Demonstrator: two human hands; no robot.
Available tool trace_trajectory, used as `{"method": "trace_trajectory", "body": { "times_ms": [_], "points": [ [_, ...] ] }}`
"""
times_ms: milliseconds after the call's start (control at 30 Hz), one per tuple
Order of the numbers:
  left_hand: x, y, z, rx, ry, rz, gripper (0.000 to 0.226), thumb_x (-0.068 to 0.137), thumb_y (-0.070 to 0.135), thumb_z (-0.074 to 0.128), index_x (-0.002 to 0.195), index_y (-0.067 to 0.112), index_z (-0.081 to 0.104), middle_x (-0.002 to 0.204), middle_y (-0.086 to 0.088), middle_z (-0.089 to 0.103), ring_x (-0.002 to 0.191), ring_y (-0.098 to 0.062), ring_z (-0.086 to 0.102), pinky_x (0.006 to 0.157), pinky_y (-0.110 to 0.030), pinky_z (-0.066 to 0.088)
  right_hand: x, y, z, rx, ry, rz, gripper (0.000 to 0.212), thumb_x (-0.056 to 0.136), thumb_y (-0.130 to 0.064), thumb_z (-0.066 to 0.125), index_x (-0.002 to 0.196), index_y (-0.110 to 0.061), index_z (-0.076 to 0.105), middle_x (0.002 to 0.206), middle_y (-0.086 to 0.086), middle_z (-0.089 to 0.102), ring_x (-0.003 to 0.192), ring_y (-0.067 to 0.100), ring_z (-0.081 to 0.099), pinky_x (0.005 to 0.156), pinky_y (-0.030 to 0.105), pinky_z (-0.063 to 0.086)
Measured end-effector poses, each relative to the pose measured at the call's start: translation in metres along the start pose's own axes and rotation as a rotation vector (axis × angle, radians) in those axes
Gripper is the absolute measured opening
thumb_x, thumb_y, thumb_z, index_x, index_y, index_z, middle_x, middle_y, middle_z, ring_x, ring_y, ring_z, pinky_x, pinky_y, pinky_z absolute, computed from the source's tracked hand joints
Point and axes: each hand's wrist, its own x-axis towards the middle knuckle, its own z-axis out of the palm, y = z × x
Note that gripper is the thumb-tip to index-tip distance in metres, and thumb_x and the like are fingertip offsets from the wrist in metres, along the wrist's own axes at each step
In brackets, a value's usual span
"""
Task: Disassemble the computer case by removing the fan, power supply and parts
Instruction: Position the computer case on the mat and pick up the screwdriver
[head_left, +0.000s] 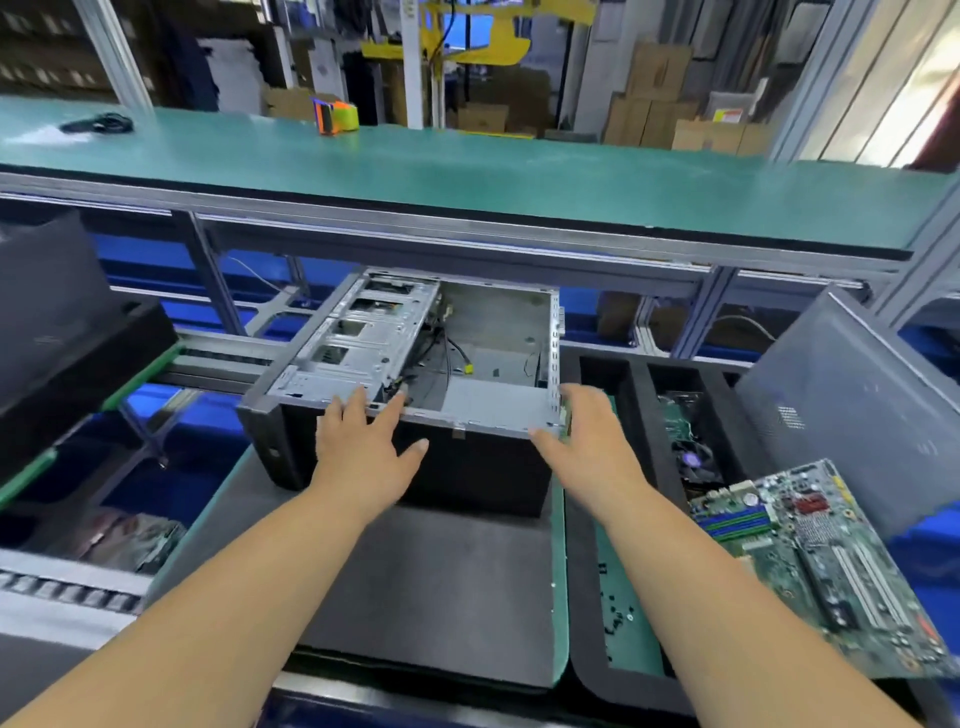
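An open computer case (467, 467) lies on its side on a grey mat, its inside facing up. Inside it I see a silver drive cage (353, 338), a bare metal floor and loose black cables (441, 358) with a yellow plug. My left hand (366, 441) reaches over the near top edge with straight fingers, the fingertips at the rim by the cables. My right hand (587, 431) lies at the case's near right corner, fingers spread and straight, holding nothing.
A green motherboard (826, 566) lies tilted at the right over a black foam tray (639, 467) that holds a fan (693, 460). A grey side panel (852, 400) leans behind it. Small screws (618, 618) dot the green strip. A green shelf (467, 171) runs overhead.
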Motion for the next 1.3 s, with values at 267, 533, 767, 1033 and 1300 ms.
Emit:
{"method": "trace_trajectory", "body": {
  "times_ms": [267, 533, 767, 1033, 1300],
  "points": [
    [0.045, -0.009, 0.002, -0.02, -0.048, 0.09, 0.067, 0.092, 0.07, 0.023, 0.153, 0.045, 0.013, 0.164, -0.001, -0.006, 0.149, -0.027, -0.015, 0.118, -0.048, -0.011, 0.027, -0.017, 0.022, -0.261, -0.217, -0.015, 0.072, 0.099, -0.054, 0.042, 0.156, -0.016, 0.021, 0.163, -0.001, 0.017, 0.151, 0.021, 0.004, 0.122, 0.039, 0.013],
    [0.049, -0.016, 0.008, -0.07, -0.013, 0.08, 0.062, 0.09, 0.071, 0.029, 0.147, 0.048, 0.028, 0.164, 0.003, -0.004, 0.149, -0.023, -0.01, 0.116, -0.048, -0.012, 0.021, -0.03, 0.03, -0.309, -0.208, 0.061, 0.076, 0.096, -0.059, 0.043, 0.156, -0.019, 0.019, 0.161, -0.01, 0.014, 0.15, 0.018, -0.006, 0.118, 0.042, 0.019],
    [0.059, -0.055, -0.005, -0.104, -0.052, 0.166, 0.059, 0.091, 0.066, 0.038, 0.147, 0.052, 0.026, 0.163, 0.006, -0.01, 0.149, -0.018, -0.012, 0.117, -0.043, -0.015, -0.005, -0.066, 0.036, -0.337, -0.211, 0.074, 0.094, 0.073, -0.084, 0.039, 0.143, -0.02, 0.039, 0.138, -0.007, 0.04, 0.135, 0.022, 0.018, 0.106, 0.04, 0.037],
    [0.061, -0.088, -0.021, -0.173, -0.094, 0.248, 0.057, 0.096, 0.053, 0.045, 0.149, 0.048, 0.025, 0.164, 0.004, -0.009, 0.149, -0.017, -0.016, 0.118, -0.039, -0.013, -0.024, -0.081, 0.039, -0.48, -0.157, -0.015, 0.091, 0.071, -0.089, 0.028, 0.132, -0.027, 0.055, 0.118, -0.008, 0.053, 0.112, 0.021, 0.034, 0.102, 0.04, 0.033],
    [0.005, -0.037, -0.005, -0.45, 0.055, -0.124, 0.087, 0.085, 0.06, 0.058, 0.154, 0.032, 0.013, 0.161, -0.006, -0.017, 0.148, -0.025, -0.016, 0.119, -0.044, -0.001, -0.028, -0.076, 0.03, -0.343, -0.208, -0.038, 0.073, 0.08, -0.079, 0.043, 0.13, -0.03, 0.059, 0.12, -0.009, 0.054, 0.127, 0.016, 0.035, 0.104, 0.038, 0.022]
  ]
}}
